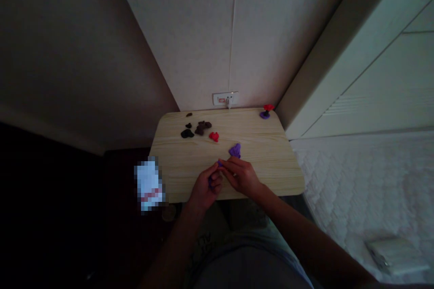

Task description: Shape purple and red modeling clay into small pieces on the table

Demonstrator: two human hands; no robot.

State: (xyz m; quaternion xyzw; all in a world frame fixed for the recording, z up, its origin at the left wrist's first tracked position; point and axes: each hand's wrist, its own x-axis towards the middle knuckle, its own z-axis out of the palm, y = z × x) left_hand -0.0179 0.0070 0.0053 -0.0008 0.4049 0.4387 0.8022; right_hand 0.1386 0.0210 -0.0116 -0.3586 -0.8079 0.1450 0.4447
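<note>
Over the front part of a small wooden table, my left hand (209, 185) is closed around purple modelling clay (210, 182). The fingers of my right hand (241, 175) meet my left fingertips and pinch a small bit of the same purple clay. A larger purple clay lump (235, 150) lies on the table just beyond my right hand. Farther back sit a red clay lump (214, 136), several brown clay pieces (202, 128) and a black clay piece (187, 133). At the back right corner stands a small clay figure (266, 110) with a red top, dark stem and purple base.
The pale wooden table (274, 162) stands against the wall, below a socket (225, 99) with a plug in it. To the right is a bed with a quilted white cover (359, 180). A blurred white item (149, 183) is at the table's left edge.
</note>
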